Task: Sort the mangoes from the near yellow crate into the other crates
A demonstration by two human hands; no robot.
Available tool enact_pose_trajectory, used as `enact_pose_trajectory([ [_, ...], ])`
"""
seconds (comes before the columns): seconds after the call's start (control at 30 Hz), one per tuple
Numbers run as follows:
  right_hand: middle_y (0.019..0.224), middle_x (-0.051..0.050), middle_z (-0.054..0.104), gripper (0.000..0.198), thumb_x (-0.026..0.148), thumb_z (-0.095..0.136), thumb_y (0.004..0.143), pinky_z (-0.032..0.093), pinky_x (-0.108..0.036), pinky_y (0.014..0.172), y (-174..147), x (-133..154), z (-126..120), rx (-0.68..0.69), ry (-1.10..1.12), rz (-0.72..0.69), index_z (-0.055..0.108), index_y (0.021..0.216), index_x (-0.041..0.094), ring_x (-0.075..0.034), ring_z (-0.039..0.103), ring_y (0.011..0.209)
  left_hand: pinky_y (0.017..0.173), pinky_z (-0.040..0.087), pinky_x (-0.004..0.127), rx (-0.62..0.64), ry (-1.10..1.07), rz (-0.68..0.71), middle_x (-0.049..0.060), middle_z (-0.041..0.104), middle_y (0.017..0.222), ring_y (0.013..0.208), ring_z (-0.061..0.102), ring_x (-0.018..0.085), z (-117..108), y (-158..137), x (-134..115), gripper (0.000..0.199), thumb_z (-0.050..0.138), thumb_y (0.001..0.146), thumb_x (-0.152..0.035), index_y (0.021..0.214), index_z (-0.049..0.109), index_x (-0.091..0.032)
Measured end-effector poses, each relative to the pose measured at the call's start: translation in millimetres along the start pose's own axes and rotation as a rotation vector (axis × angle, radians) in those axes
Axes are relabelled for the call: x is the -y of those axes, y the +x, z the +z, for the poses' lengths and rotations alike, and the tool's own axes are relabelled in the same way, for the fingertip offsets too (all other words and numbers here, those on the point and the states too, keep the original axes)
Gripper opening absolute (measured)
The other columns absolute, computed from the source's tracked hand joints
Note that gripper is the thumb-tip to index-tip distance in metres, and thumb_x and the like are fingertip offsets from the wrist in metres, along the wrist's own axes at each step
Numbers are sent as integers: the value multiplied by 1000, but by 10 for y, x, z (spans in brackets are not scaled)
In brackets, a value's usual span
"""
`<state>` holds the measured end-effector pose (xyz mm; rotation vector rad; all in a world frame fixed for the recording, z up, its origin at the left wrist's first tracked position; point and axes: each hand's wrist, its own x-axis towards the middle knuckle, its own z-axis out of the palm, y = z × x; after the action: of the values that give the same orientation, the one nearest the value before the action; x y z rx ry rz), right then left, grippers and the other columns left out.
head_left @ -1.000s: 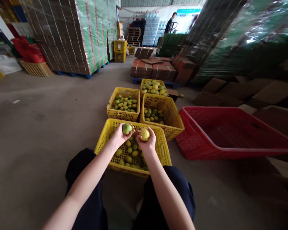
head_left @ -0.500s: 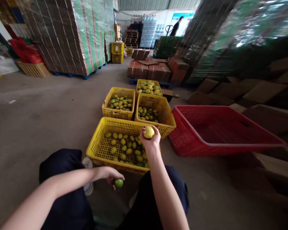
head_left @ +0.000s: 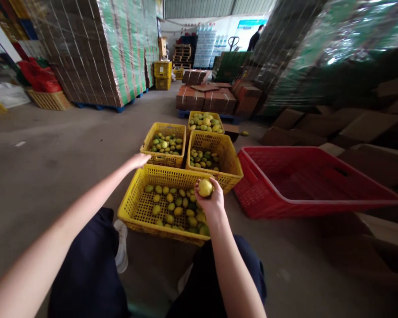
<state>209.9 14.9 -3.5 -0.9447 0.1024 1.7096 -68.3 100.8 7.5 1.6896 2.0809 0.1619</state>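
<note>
My right hand (head_left: 212, 194) holds up a yellow lemon (head_left: 205, 188) over the right part of the front yellow crate (head_left: 135, 185). Loose green and yellow lemons (head_left: 178, 211) lie on that crate's slotted floor. My left hand (head_left: 142, 160) is stretched out beside the near left corner of the back left crate (head_left: 147, 148), fingers extended and no fruit visible in it. A bright green lemon (head_left: 164, 144) lies on top of the fruit in that crate. The back right crate (head_left: 234, 161) is partly filled with lemons.
Behind stands another yellow crate (head_left: 189, 119) heaped with larger-looking fruit. To the right is a big red crate (head_left: 262, 194), beside cardboard (head_left: 368, 126). Wrapped stacks (head_left: 122, 53) rise on pallets. A person (head_left: 254, 39) is far back near a pallet jack (head_left: 232, 43).
My left hand has swung up and forward from between my knees to the back left crate, and the green lemon has left it. My right hand still holds its yellow lemon, slightly lower.
</note>
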Motion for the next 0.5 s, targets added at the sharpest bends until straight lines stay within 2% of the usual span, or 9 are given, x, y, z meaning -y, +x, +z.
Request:
enact_pose_trajectory([
  [0.1, 65, 1, 61, 10, 28, 50, 89, 45, -17, 40, 12, -56, -13, 0, -59, -11, 55, 88, 19, -12, 57, 52, 66, 57, 28, 331, 155, 18, 15, 76, 103, 73, 74, 21, 463, -350, 167, 43, 42, 95, -38, 110, 70, -9],
  [0.23, 65, 1, 63, 11, 28, 49, 90, 46, -17, 43, 72, -221, -60, 8, -239, 18, 53, 84, 20, -11, 60, 53, 83, 55, 35, 525, 371, 108, 16, 76, 105, 97, 72, 29, 1051, -718, 246, 37, 59, 85, -43, 102, 75, -14],
  [0.33, 67, 1, 64, 9, 26, 50, 90, 46, -17, 43, 137, -442, -162, 3, -445, 95, 53, 85, 21, -11, 61, 51, 90, 53, 40, 566, 468, 215, 14, 74, 114, 109, 67, 32, 1192, -823, 254, 37, 64, 82, -45, 107, 74, -20],
  [0.4, 65, 2, 62, 7, 26, 51, 90, 44, -17, 40, 146, -663, -297, -38, -577, 165, 53, 85, 21, -11, 58, 47, 95, 50, 41, 519, 509, 292, 14, 69, 125, 116, 64, 30, 1162, -848, 259, 39, 56, 88, -42, 119, 69, -20],
  [0.5, 60, 3, 58, 7, 25, 53, 89, 42, -18, 37, 63, -1104, -613, -116, -730, 307, 53, 85, 20, -11, 55, 42, 98, 47, 46, 412, 577, 349, 21, 63, 131, 119, 62, 33, 1046, -878, 256, 41, 47, 94, -34, 126, 63, -13],
])
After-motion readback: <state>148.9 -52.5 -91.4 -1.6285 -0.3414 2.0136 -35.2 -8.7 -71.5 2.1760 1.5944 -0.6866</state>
